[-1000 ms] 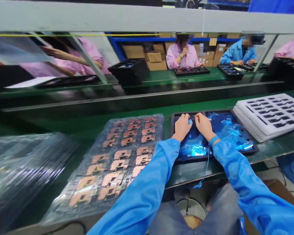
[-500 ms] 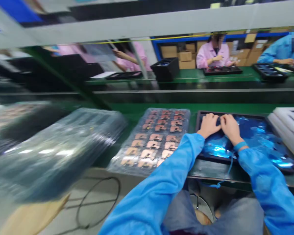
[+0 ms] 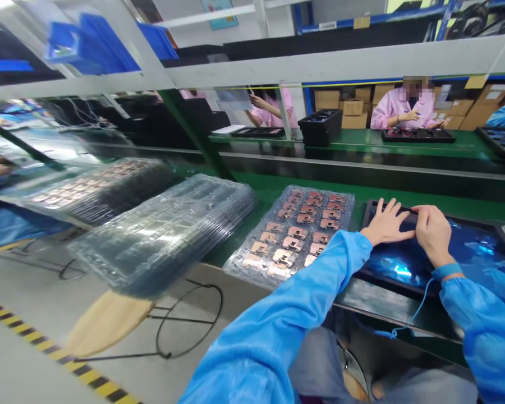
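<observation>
Both my hands rest on a sheet of shiny blue film (image 3: pixel 467 252) lying in a black tray (image 3: pixel 404 283). My left hand (image 3: pixel 387 223) lies with its fingers spread on the far left part of the film. My right hand (image 3: pixel 432 231) sits beside it, fingertips close to my left hand, and I cannot tell whether it pinches the film. A blue wrist strap (image 3: pixel 446 271) circles my right wrist, with a thin blue cord (image 3: pixel 416 314) hanging below the bench. Left of my left hand lies a clear plastic tray stack (image 3: pixel 294 235) holding copper-coloured parts.
Two more clear tray stacks (image 3: pixel 164 233) lie further left on the green bench (image 3: pixel 307 193). Across the line, a co-worker in pink (image 3: pixel 404 109) works at a black tray, near a black crate (image 3: pixel 320 126). Yellow-and-black tape (image 3: pixel 37 336) marks the floor.
My view has swung left, bringing the floor and another tray stack into sight. The white tray has nearly left the right edge. My hands stay on the film, with my left fingers spread wider.
</observation>
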A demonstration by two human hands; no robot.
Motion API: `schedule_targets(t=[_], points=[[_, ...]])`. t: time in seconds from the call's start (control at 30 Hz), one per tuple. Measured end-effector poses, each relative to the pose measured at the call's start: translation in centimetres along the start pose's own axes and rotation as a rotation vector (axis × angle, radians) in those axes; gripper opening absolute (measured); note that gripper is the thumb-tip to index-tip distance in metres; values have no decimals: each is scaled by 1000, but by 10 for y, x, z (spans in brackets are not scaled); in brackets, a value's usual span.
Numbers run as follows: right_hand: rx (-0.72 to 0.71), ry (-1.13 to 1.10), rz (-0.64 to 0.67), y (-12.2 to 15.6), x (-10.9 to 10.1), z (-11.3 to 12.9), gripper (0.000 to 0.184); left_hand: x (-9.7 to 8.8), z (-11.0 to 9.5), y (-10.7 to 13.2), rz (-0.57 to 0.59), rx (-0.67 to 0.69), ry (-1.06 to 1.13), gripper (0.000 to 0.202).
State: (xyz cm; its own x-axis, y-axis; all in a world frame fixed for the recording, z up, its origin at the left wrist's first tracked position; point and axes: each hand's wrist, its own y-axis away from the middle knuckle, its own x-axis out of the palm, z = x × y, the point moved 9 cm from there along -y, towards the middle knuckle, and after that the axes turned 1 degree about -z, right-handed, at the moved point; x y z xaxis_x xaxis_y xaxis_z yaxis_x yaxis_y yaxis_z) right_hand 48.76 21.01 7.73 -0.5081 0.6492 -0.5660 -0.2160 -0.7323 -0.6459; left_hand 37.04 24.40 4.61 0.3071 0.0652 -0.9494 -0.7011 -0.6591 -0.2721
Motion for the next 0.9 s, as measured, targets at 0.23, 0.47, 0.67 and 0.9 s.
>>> schedule_targets(t=[0.23,0.47,0.67,0.9], points=[[179,-83,130,-2,17,-9,76,-21,13,12,-34,-48,23,50],[306,-264,193,9,27,-20,89,-20,27,38,37,-70,93,50],[444,-419,174,11,8,-36,96,-19,25,49,86,-77,77,48],[374,-320,-74,40,-57,-9,88,-64,-6,92,128,11,191,60]])
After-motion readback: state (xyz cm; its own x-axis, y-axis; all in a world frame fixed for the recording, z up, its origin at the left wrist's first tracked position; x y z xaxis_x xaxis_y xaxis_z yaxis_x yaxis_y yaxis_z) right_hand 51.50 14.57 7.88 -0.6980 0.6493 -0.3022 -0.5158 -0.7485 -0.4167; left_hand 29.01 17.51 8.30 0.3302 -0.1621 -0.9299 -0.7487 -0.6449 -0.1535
